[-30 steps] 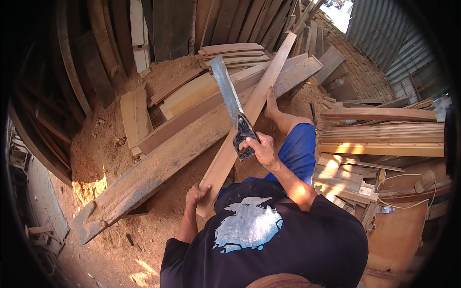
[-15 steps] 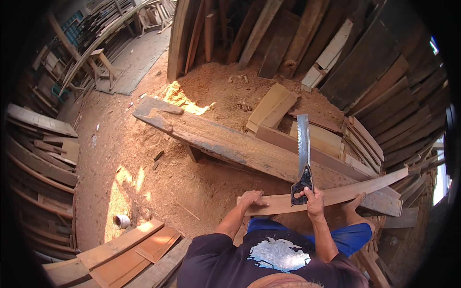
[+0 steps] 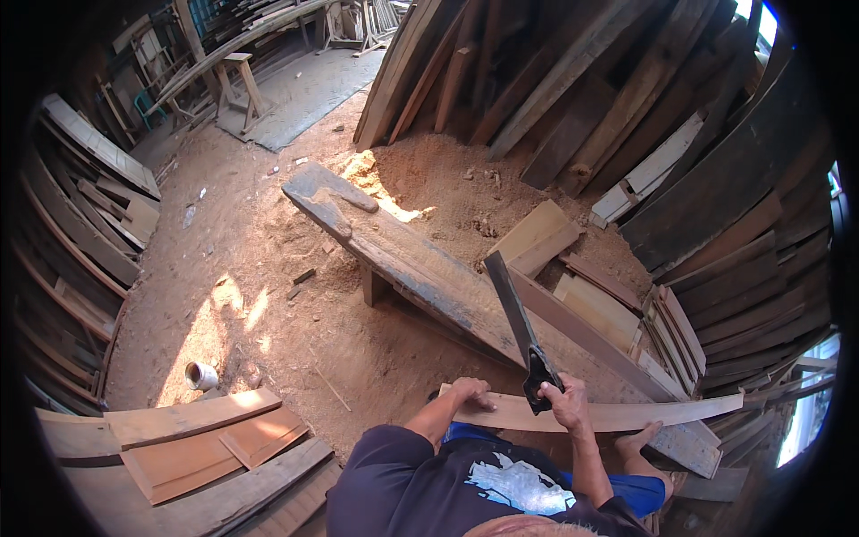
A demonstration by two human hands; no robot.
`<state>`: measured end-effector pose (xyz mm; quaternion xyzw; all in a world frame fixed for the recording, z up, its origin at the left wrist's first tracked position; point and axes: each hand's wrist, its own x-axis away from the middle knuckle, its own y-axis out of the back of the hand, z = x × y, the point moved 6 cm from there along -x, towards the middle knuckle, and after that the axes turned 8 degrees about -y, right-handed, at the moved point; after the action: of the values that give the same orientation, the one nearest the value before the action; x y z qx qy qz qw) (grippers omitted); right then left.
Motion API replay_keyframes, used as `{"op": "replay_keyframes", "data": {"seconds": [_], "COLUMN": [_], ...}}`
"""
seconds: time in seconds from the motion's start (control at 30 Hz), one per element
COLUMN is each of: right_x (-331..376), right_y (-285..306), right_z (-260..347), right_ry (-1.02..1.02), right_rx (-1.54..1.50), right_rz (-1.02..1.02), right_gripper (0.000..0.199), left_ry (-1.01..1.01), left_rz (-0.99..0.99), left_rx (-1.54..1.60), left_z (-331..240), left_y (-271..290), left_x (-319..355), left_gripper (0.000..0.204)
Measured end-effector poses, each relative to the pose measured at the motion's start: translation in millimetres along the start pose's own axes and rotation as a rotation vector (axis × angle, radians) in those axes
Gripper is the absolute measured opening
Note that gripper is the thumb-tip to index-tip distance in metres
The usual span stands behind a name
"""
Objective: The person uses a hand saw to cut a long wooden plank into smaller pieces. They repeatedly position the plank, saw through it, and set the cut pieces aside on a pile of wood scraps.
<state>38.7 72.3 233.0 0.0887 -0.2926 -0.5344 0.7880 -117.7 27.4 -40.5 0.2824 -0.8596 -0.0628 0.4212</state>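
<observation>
I see the right hand (image 3: 566,400) in a closed grip on one handsaw (image 3: 522,333), dark handle, flat steel blade raised. Left hand (image 3: 472,391) presses flat on one pale curved plank (image 3: 626,415), beside a rough grey beam (image 3: 403,259) over sawdust floor (image 3: 268,304).

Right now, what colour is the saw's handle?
Black; the saw handle is held in the right hand, clearest in the head view.

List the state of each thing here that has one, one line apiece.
Left hand: grip pressing down on the thin plank's end.
Right hand: grip closed on the handsaw's handle.
Handsaw: held up, blade pointing away, above the plank.
Thin plank: lying flat, uncut as far as shows.
Long weathered beam: resting across a support.
White cup: upright on the floor.
</observation>
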Motion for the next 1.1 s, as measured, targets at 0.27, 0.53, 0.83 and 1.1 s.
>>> {"op": "replay_keyframes", "data": {"seconds": [0.27, 0.53, 0.83, 1.1], "right_x": [9, -3, -1, 8], "right_y": [7, 22, 23, 31], "right_z": [-4, -36, -89, -129], "right_ry": [0.081, -0.027, -0.451, -0.620], "right_rx": [0.600, 0.362, -0.267, -0.650], "right_rz": [-0.110, 0.102, 0.077, -0.096], "right_gripper": [0.025, 0.044, 0.058, 0.053], "left_ry": [0.025, -0.010, 0.093, 0.031], "left_rz": [0.038, -0.051, 0.070, 0.000], "left_rx": [-0.113, -0.120, -0.092, -0.177], "left_z": [16, -16, -15, -25], "left_y": [-15, -18, -35, -27], "left_x": [-20, 8, 9, -6], "left_gripper": [0.099, 0.080, 0.080, 0.074]}}
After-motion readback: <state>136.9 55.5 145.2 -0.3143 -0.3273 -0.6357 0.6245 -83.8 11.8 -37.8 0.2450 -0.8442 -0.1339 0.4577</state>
